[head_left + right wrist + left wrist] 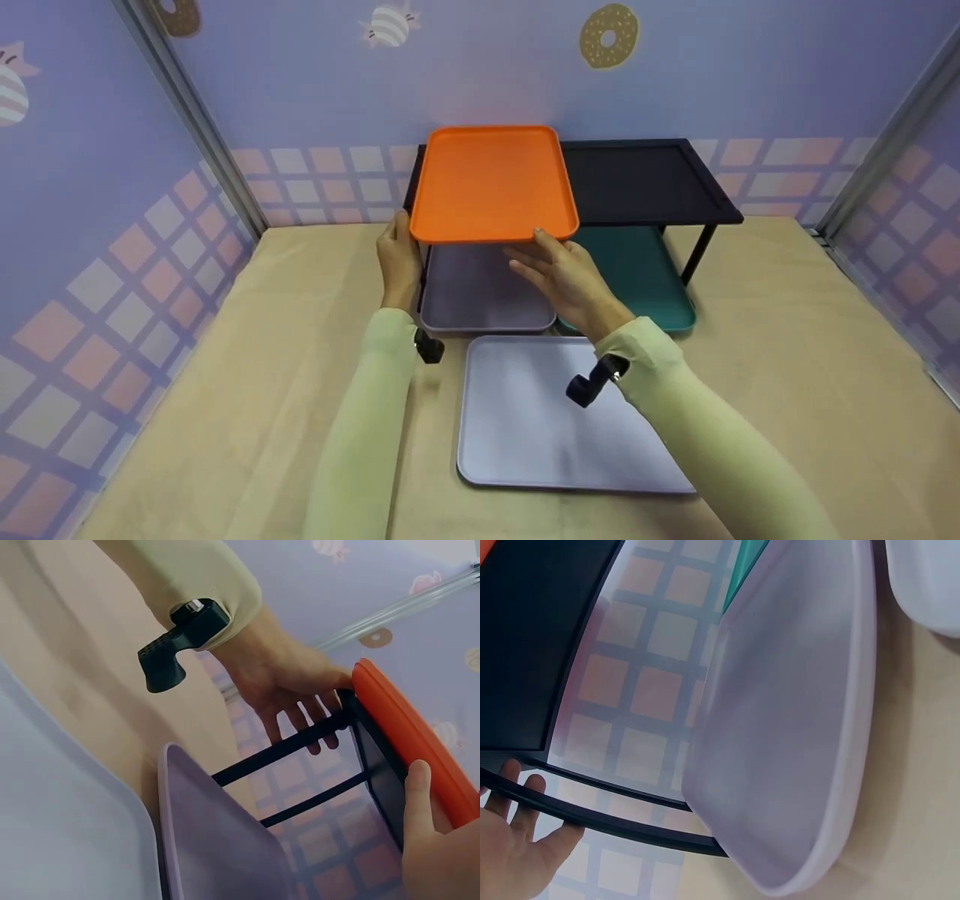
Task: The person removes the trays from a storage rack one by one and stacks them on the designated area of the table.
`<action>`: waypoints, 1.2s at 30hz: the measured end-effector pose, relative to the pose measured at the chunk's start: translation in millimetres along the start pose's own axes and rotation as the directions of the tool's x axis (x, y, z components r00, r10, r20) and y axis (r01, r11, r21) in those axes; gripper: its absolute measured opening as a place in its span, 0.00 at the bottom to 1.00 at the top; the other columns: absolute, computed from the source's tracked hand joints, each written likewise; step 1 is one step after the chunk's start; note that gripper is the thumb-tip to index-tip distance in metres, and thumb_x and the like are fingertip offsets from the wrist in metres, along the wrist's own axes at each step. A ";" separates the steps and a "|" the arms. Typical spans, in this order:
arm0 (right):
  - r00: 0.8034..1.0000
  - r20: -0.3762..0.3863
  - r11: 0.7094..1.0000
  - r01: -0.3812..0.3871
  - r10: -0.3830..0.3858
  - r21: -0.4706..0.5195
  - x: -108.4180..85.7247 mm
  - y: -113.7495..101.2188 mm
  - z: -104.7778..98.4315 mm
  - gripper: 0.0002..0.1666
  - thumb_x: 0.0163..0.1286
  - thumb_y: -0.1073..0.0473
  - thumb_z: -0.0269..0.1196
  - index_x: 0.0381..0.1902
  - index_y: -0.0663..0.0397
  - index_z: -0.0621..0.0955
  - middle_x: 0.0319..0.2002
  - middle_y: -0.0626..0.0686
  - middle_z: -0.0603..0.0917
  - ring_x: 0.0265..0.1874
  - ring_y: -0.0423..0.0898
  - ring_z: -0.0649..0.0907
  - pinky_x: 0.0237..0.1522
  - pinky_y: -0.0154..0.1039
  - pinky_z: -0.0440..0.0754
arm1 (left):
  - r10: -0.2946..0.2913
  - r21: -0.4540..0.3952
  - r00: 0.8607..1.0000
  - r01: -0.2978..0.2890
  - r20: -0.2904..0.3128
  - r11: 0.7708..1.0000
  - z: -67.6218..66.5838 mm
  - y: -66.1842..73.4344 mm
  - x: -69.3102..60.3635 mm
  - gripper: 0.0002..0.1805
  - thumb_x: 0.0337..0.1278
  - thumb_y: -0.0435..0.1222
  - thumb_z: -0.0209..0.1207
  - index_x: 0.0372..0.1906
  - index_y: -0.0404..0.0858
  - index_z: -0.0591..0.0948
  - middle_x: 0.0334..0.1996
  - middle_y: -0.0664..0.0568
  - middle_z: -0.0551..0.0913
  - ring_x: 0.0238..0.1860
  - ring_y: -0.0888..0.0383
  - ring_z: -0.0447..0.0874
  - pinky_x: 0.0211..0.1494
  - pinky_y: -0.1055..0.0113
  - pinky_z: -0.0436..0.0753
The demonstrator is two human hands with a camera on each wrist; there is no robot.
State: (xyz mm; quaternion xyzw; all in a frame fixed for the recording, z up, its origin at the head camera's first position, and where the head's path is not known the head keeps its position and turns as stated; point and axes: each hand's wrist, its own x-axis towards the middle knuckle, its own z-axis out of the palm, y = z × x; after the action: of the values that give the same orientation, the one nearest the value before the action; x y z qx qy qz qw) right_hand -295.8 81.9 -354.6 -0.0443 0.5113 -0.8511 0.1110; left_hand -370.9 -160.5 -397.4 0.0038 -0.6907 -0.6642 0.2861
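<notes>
An orange tray (495,180) lies over the left part of a black rack's top (630,180); its near edge reaches slightly past the rack's front edge. My left hand (400,262) is at the tray's near left corner, its thumb against the rim. Behind the slim black rack leg (630,829) its fingers extend loosely. My right hand (570,281) touches the tray's near edge with the thumb, other fingers stretched out below it. In the right wrist view, the orange tray (412,735) sits right against the rack top.
Under the rack are a mauve tray (487,292) on the left and a green tray (637,277) on the right. A pale lavender tray (540,420) lies in front on the beige cloth (285,375). Patterned walls (337,82) enclose the table.
</notes>
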 end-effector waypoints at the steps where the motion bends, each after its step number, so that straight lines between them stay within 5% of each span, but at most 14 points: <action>1: 1.000 -0.002 1.000 0.006 -0.006 0.004 -1.8 -1.1 -2.9 0.28 0.83 0.50 0.52 0.74 0.53 0.65 0.67 0.57 0.76 0.66 0.53 0.78 0.64 0.43 0.78 | -0.004 -0.001 1.000 0.004 0.001 1.000 0.5 0.1 0.0 0.23 0.80 0.45 0.46 0.21 0.46 0.63 0.18 0.59 0.59 0.20 0.65 0.56 0.29 0.70 0.57; 11: 0.983 -0.177 0.993 0.067 -0.050 0.093 -27.2 -27.4 -44.1 0.28 0.84 0.47 0.47 0.73 0.56 0.66 0.57 0.56 0.78 0.55 0.50 0.83 0.57 0.39 0.82 | -0.003 0.019 1.000 0.003 0.022 1.000 3.3 2.9 3.8 0.25 0.82 0.45 0.43 0.20 0.46 0.60 0.17 0.60 0.55 0.19 0.66 0.51 0.29 0.70 0.54; 19: 0.924 -0.365 0.980 0.164 -0.112 0.115 -33.6 -47.2 -70.9 0.27 0.85 0.50 0.46 0.74 0.53 0.65 0.56 0.53 0.76 0.51 0.47 0.82 0.50 0.37 0.85 | -0.024 0.041 1.000 0.024 0.015 0.999 1.8 2.6 4.2 0.24 0.82 0.46 0.43 0.22 0.45 0.60 0.20 0.59 0.55 0.22 0.64 0.53 0.33 0.68 0.58; 25: 0.871 -0.455 0.978 0.206 -0.187 -0.008 -27.3 -59.1 -78.6 0.38 0.83 0.54 0.48 0.81 0.43 0.44 0.66 0.54 0.68 0.47 0.46 0.86 0.45 0.39 0.87 | -0.026 0.052 1.000 0.025 0.014 0.998 0.9 2.1 3.7 0.24 0.82 0.45 0.43 0.22 0.44 0.60 0.21 0.57 0.56 0.25 0.63 0.54 0.36 0.66 0.59; 33: 0.884 -0.425 0.979 0.152 -0.195 -0.133 -23.0 -65.1 -75.5 0.38 0.86 0.57 0.37 0.81 0.35 0.31 0.78 0.58 0.55 0.64 0.53 0.79 0.62 0.50 0.79 | -0.025 0.047 0.999 0.024 0.026 0.999 -0.5 0.1 3.5 0.23 0.83 0.45 0.42 0.24 0.43 0.62 0.27 0.54 0.62 0.33 0.60 0.63 0.50 0.66 0.68; 36: 0.879 -0.429 0.976 0.154 -0.207 -0.154 -26.7 -66.6 -76.9 0.38 0.85 0.60 0.36 0.82 0.38 0.32 0.79 0.58 0.54 0.65 0.53 0.78 0.61 0.47 0.80 | -0.025 0.047 0.999 0.024 0.019 0.999 -1.2 -1.2 2.9 0.24 0.83 0.46 0.42 0.23 0.44 0.61 0.24 0.56 0.60 0.28 0.62 0.59 0.44 0.67 0.65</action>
State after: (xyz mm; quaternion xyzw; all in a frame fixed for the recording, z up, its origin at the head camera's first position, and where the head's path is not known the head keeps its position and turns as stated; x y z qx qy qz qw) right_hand -294.0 184.5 -331.4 0.0963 0.5649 -0.8145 -0.0906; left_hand -373.3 -162.8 -397.4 0.0126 -0.7086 -0.6514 0.2709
